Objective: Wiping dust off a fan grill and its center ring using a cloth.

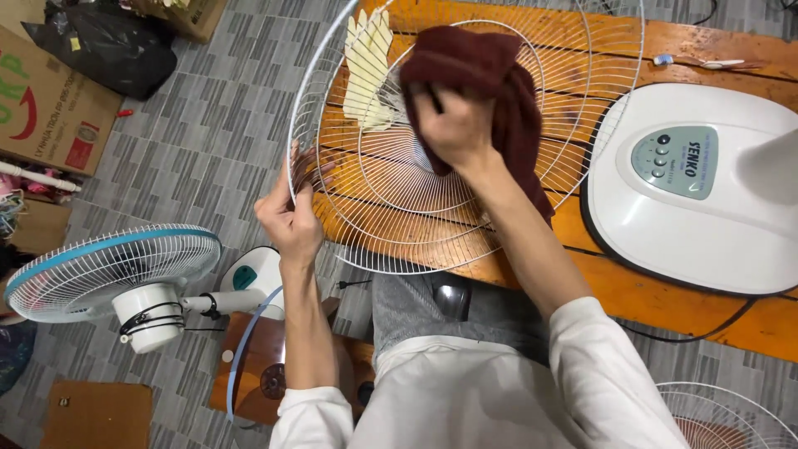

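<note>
A round white wire fan guard (391, 212) is tilted up over a wooden table (648, 283). My left hand (291, 212) grips the guard's left rim. Pressed against the wires near the guard's centre, my right hand (453, 125) holds a dark maroon cloth (490, 75). The cloth drapes over the upper middle of the guard and down past my wrist. Pale yellow gloves (370, 66) lie on the table behind the wires.
A white fan base (706, 224) with a green control panel rests on the table at right. On the patterned floor at left lies a white and blue fan (116, 270). A cardboard box (50, 108) and a black bag (108, 46) sit far left. Another guard (731, 416) shows at bottom right.
</note>
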